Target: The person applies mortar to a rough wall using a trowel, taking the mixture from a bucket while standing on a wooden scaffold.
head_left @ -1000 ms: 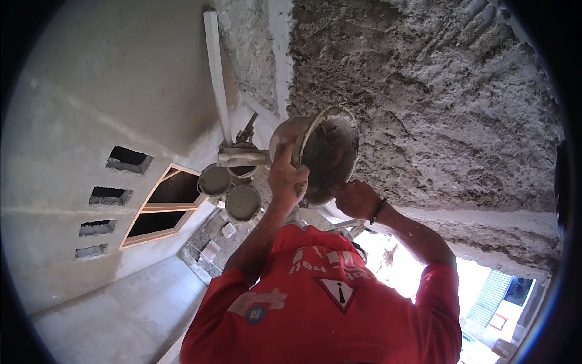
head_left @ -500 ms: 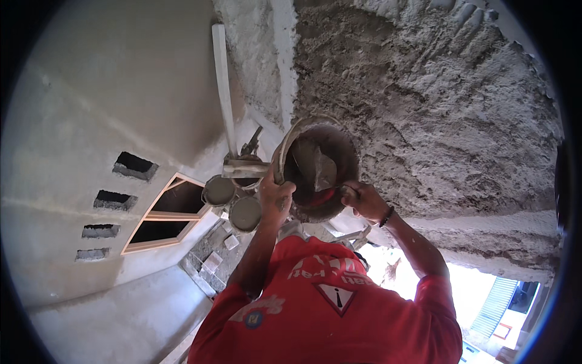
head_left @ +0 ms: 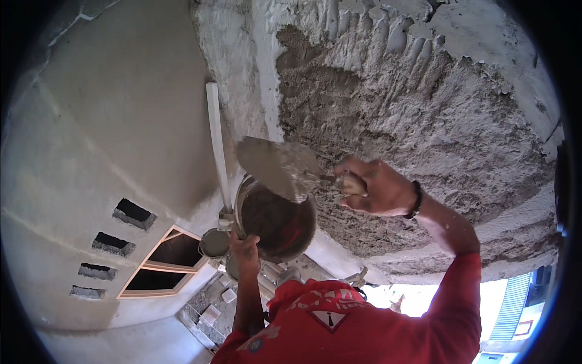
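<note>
Rough grey plaster (head_left: 436, 145) takes up the right side of your view, darker and more pitted toward its left edge. Facing it on the left is a smooth grey wall (head_left: 91, 151), with a wood-framed window (head_left: 170, 267) set low in it. Your red shirt (head_left: 394, 333) fills the bottom of the view. Against the smooth wall, near the corner, leans a pale strip of wood (head_left: 216, 136). You have the large bucket (head_left: 294, 242) in front of you, tilted so its mouth and dark inside show. Your trowel (head_left: 297, 173) is at the upper edge of that mouth, its blade loaded with wet grey mortar and overlapping the rim; you cannot tell from here whether they touch. Beyond the bucket, to its left, sits a smaller bucket of grey mix. Your right hand (head_left: 388, 191) is wrapped around the trowel's handle (head_left: 353, 184). Your left hand (head_left: 244, 247) grips the large bucket's rim on its near left side. Around your right wrist is a dark band (head_left: 416, 200).
</note>
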